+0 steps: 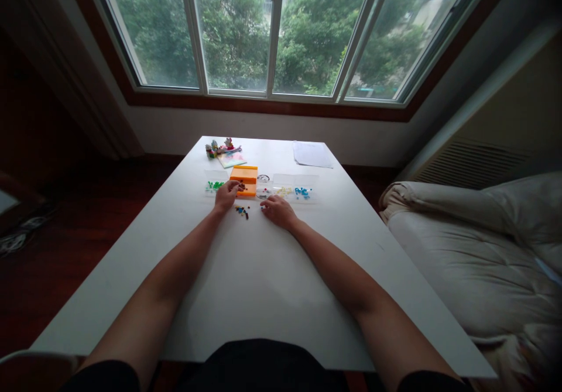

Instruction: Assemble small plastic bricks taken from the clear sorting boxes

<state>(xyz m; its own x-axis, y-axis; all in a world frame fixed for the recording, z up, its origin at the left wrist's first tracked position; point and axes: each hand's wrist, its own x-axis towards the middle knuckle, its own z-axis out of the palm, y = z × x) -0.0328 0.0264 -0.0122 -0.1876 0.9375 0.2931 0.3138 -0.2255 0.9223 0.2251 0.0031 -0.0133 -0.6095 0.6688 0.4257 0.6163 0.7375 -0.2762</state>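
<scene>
My left hand point(227, 195) is at the left edge of an open orange box point(244, 173), its thumb and fingers pinched together over the small dark pieces inside. Whatever it may hold is too small to make out. My right hand point(277, 209) rests low on the table with curled fingers, and a tiny dark piece shows at its fingertips. Between the hands lies a loose pile of small mixed-colour pieces point(242, 211). Green pieces point(214, 186) sit in a clear box beyond my left hand. Past my right hand are pale yellow pieces point(283, 191) and blue pieces point(302, 193) in clear compartments.
A round clear container point(264, 193) stands beside the orange box. Small colourful figures point(219, 148) and a pastel card point(233, 158) are at the table's far left, white papers point(313, 154) at the far right. A covered sofa point(456, 251) flanks the white table point(263, 286).
</scene>
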